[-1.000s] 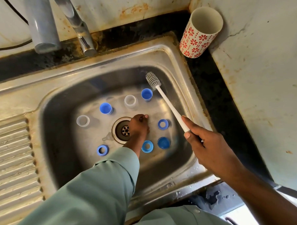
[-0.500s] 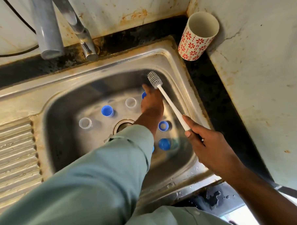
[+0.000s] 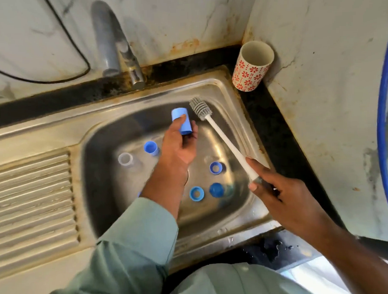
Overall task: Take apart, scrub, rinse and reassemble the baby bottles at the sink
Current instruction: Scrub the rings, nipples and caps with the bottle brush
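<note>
While the right hand (image 3: 277, 193) clenches the white handle of the brush (image 3: 223, 137) low down, near its end, the bristle head reaches up and away toward the far side of the sink (image 3: 217, 88), likely so the full shaft is free to go into a bottle. Down on the sink floor lie the parts apart from one another: two blue rings (image 3: 196, 193) and a blue cap (image 3: 216, 189) nearest, a clear bottle (image 3: 125, 159) and a blue bottle (image 3: 151, 147) standing mouth up further left. Above them the left hand (image 3: 179, 147) grasps another blue bottle, the held bottle (image 3: 181, 120), thumb on one side and fingers under it, lifted off the floor and tilted. Its upper end sits just beside the bristles, not touching, which reads as lining up for a scrub. Beyond, the tap (image 3: 108, 39) shows no water running. A flowered cup (image 3: 251, 66) stands in the far corner.
</note>
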The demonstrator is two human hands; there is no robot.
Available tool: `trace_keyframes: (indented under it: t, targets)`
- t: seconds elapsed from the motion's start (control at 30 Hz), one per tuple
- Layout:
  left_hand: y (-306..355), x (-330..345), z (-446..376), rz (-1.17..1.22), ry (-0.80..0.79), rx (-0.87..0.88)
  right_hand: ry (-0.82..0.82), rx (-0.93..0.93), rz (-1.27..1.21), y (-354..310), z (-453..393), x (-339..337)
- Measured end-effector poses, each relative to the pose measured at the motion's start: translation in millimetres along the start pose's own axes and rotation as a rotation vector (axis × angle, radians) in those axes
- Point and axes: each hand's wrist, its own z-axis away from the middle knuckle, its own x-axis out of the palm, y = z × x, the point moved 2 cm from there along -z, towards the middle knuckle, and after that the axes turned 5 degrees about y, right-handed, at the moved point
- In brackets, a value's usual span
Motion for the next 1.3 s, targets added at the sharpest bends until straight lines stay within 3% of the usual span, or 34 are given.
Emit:
trace_keyframes:
  t: [0.1, 0.23, 0.3, 0.37, 0.5, 0.63, 0.73, 0.8, 0.83, 0.93, 1.07, 1.13, 1.2, 1.3]
  targets:
    - [36.1, -12.5, 36.3, 0.093, -0.087, 0.042, -0.053, -0.076, 0.177, -8.7, 22.0, -1.2]
    - [56.2, -25.1, 73.2, 0.001, -0.115, 0.074, -0.055, -0.252, 0.507, -16.9, 36.4, 10.8]
    - [55.8, -34.2, 84.9, -0.072, -0.107, 0.130, 0.071, -0.256, 0.684, -25.7, 33.5, 14.5]
    - [57.0, -40.9, 85.5, -0.090, -0.084, 0.159, 0.054, -0.143, 0.743, -32.7, 26.3, 14.8]
    - [73.7, -57.4, 91.4, -0.132, -0.057, 0.241, -0.171, 0.029, 0.221, -58.5, 33.7, 28.9]
    - [84.9, -62.3, 107.3, -0.168, -0.152, 0.234, -0.046, 0.150, 0.055, -55.9, 22.1, 32.2]
    - [89.8, -78.6, 108.6, -0.100, -0.183, 0.216, -0.344, 0.266, -0.179, -61.3, 24.2, 36.3]
    - [99.5, -82.9, 109.2, -0.117, -0.223, 0.248, -0.416, 0.268, -0.330, -67.3, 28.2, 42.6]
    - [103.4, -81.3, 108.5, -0.156, -0.233, 0.264, -0.373, 0.251, -0.287, -65.5, 26.2, 46.6]
    - [113.2, -76.2, 112.9, -0.227, -0.164, 0.327, -0.162, 0.002, 0.250, -69.1, 14.9, 56.7]
    - [130.5, -81.9, 110.3, -0.194, -0.099, 0.363, -0.211, -0.014, 0.027, -84.7, 13.9, 69.3]
    - [135.2, -78.1, 109.7, -0.242, -0.113, 0.347, -0.120, -0.018, 0.158, -78.9, 8.2, 72.2]
    - [139.7, -83.9, 109.2, -0.260, -0.074, 0.356, -0.167, -0.063, 0.228, -81.9, 6.5, 77.2]
    - [144.8, -95.5, 107.3, -0.198, -0.074, 0.357, -0.356, 0.089, -0.150, -87.5, 8.7, 83.7]
